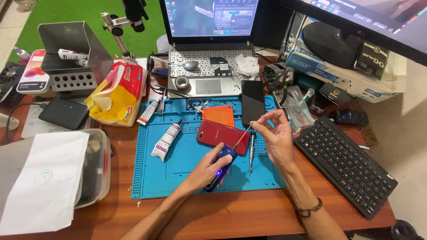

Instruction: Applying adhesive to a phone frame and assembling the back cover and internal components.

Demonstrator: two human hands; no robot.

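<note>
The left hand wraps around a blue electric screwdriver, its grip closed on the body with the thumb lying along the top, where a small blue light glows. The tool tilts up and to the right over the blue work mat, and its thin bit runs toward the right hand, whose thumb and forefinger pinch the bit's tip while the other fingers stay loosely curled. Both hands hover just above the mat, near its lower right part. Just behind the screwdriver lies a red phone, back side up, flat on the mat, and beside it, under the right hand, rests a slim metal screwdriver. Further back on the mat sit an orange phone part and a black phone, screen dark. Two white glue tubes lie to the left on the mat. A laptop stands open at the back of the wooden tabletop, a black keyboard lies to the right, and a yellow and red tissue pack sits to the left, near a clear plastic box partly covered by white paper.
</note>
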